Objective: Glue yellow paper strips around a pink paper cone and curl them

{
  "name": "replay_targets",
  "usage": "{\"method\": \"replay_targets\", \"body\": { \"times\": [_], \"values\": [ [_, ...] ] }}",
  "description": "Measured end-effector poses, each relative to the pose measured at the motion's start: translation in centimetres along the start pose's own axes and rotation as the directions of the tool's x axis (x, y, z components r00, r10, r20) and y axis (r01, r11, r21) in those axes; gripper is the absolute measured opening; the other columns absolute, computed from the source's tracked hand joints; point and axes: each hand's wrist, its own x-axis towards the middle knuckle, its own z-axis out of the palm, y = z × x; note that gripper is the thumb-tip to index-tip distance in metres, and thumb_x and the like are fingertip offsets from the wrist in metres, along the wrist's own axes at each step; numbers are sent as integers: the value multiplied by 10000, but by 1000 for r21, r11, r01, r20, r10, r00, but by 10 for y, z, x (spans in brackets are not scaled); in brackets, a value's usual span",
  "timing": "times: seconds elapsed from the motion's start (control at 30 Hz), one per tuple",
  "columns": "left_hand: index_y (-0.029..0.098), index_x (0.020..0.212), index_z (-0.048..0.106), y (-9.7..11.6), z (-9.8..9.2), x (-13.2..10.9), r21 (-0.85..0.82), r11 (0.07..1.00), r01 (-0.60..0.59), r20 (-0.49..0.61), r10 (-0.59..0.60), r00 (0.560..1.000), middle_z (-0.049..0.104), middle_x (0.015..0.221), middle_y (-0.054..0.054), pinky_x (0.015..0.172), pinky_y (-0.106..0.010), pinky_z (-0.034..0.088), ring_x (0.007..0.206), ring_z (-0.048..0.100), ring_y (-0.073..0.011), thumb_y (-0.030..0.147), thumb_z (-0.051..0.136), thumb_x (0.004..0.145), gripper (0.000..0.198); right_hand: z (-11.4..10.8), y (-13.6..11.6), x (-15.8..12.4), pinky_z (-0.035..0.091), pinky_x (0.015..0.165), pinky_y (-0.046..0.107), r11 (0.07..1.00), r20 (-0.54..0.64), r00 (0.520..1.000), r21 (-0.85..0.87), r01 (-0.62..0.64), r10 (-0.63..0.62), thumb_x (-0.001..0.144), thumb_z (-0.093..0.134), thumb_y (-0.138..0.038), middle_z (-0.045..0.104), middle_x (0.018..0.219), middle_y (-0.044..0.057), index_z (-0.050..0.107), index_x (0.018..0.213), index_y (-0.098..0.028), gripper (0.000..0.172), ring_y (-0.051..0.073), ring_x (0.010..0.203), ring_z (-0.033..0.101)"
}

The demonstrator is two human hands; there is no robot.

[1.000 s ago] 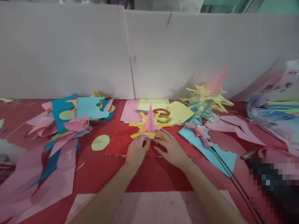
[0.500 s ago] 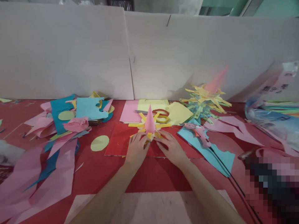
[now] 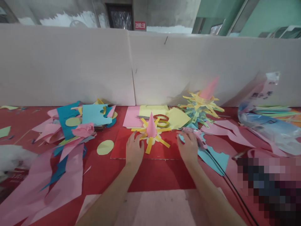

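Touching the glue gun [image 3: 200, 137] with spread fingers, right hand [image 3: 188, 147] has yet to grip; left hand [image 3: 134, 150] flat, open beside pink cone [image 3: 151, 126]

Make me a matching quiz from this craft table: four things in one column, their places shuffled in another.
Things:
1. pink cone
2. glue gun
3. scissors
4. green circle

Places:
A. left of the left hand
B. behind the cone, on yellow paper
C. at the fingertips of the right hand
D. between both hands

Pairs: 1-D, 2-C, 3-B, 4-A
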Motion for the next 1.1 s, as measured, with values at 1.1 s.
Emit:
{"method": "replay_targets", "body": {
  "times": [1.1],
  "values": [
    [150,1126,549,-20,-19,8,-77,987,141,-134,-150,980,595,1143,-119,945,-403,431,1097,540,-235,158,366,861,322,-26,43,-18,360,932,417,964,-139,987,-241,-111,78,879,381,-294,538,1185,175,587,1082,-123,336,265,1139,462]
  ]
}}
